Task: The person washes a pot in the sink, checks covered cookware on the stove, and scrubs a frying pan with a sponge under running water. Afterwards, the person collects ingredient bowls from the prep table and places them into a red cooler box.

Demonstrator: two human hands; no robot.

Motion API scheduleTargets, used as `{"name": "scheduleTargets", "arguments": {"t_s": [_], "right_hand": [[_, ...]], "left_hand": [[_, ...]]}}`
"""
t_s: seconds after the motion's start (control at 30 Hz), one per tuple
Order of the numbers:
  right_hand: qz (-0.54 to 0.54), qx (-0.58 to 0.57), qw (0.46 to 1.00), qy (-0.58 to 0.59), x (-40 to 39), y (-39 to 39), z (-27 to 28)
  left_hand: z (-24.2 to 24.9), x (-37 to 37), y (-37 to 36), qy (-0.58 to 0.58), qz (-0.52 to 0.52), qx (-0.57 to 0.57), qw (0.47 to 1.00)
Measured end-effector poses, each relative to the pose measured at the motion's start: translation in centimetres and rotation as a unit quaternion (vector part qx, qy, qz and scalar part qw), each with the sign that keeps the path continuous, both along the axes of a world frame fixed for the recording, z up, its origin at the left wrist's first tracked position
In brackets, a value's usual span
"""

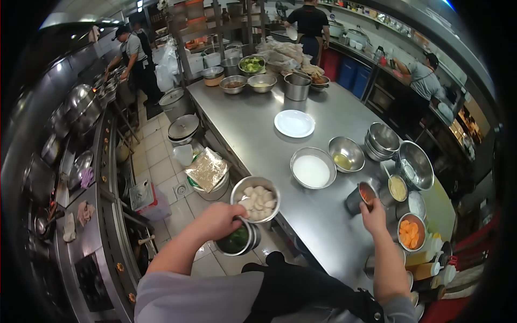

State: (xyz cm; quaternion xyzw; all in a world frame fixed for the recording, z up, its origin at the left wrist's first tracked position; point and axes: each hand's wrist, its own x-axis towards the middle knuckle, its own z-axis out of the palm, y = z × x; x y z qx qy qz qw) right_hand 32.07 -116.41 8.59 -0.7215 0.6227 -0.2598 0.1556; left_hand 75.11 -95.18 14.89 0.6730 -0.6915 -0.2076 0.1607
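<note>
My left hand [222,219] is closed on the rim of a metal bowl [272,187] filled with pale, rounded pieces [258,201], out past the table's left edge. Just under that bowl and hand shows a metal pot [253,237] with dark green leaves [235,240] inside; I cannot tell whether my hand grips it too. Over the table, my right hand [372,216] has its fingers closed round a tall metal cup [353,201] with something orange-red in it. Right beside this cup stands a metal container of yellowish paste [397,188] with a spoon handle.
The steel table [258,137] bears a white plate [294,124], a bowl of white liquid [314,171], a bowl with yellow liquid [346,154], stacked bowls [383,137] and orange slices [409,233]. Squeeze bottles [425,270] crowd the near right. Other people work farther off.
</note>
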Motion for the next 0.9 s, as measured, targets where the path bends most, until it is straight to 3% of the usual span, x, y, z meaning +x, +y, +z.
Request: {"name": "scheduleTargets", "arguments": {"t_s": [0.27, 0.47, 0.53, 0.67, 0.83, 0.9], "right_hand": [[0.039, 0.020, 0.966, -0.256, -6.0, 17.0, 6.3], [-0.002, -0.034, 0.976, -0.217, -14.7, 32.9, 7.3], [-0.056, -0.049, 0.984, -0.164, -18.0, 39.2, 7.7], [-0.140, -0.072, 0.963, -0.220, -25.0, 51.8, 5.7], [-0.292, -0.101, 0.931, -0.192, -31.5, 67.0, 4.7], [-0.352, -0.126, 0.897, -0.237, -33.5, 70.8, 3.5]], "left_hand": [[2.0, -7.3, -3.0, 0.036, -0.147, -0.031, 0.988], [3.1, -18.1, -0.9, 0.038, -0.259, -0.045, 0.964], [3.7, -22.9, 1.1, 0.025, -0.292, -0.039, 0.955], [5.4, -33.6, 6.3, 0.022, -0.344, -0.023, 0.939], [6.1, -46.9, 12.8, 0.023, -0.468, -0.026, 0.883], [6.5, -51.5, 14.7, 0.008, -0.495, -0.005, 0.869]]}}
